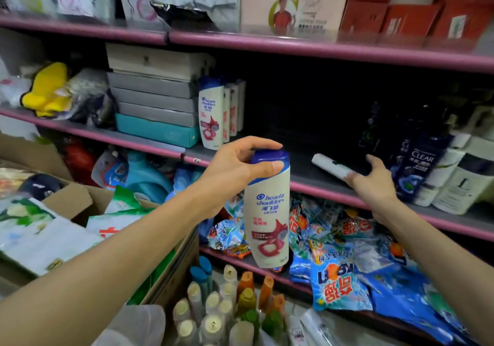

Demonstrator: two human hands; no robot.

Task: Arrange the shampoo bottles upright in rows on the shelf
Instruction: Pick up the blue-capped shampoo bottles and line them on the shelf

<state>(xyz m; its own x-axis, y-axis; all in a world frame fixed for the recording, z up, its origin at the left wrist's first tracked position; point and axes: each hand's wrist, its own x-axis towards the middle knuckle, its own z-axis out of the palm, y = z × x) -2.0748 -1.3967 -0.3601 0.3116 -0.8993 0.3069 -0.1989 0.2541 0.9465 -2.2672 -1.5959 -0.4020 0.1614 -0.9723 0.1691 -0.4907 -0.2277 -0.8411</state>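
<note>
While left hand (240, 166) pinches bottle (268, 212) cap | right hand (374, 182) touches fallen bottle (331, 168)

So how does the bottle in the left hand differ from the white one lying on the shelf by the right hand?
The held shampoo bottle hangs upright in the air, the left hand pinching its blue cap; the lying bottle rests on its side on the shelf. The held one shows a red and blue label facing the camera; the lying one looks plain white with a small dark mark. The right hand touches the lying bottle's end. Both have pale bodies.
</note>
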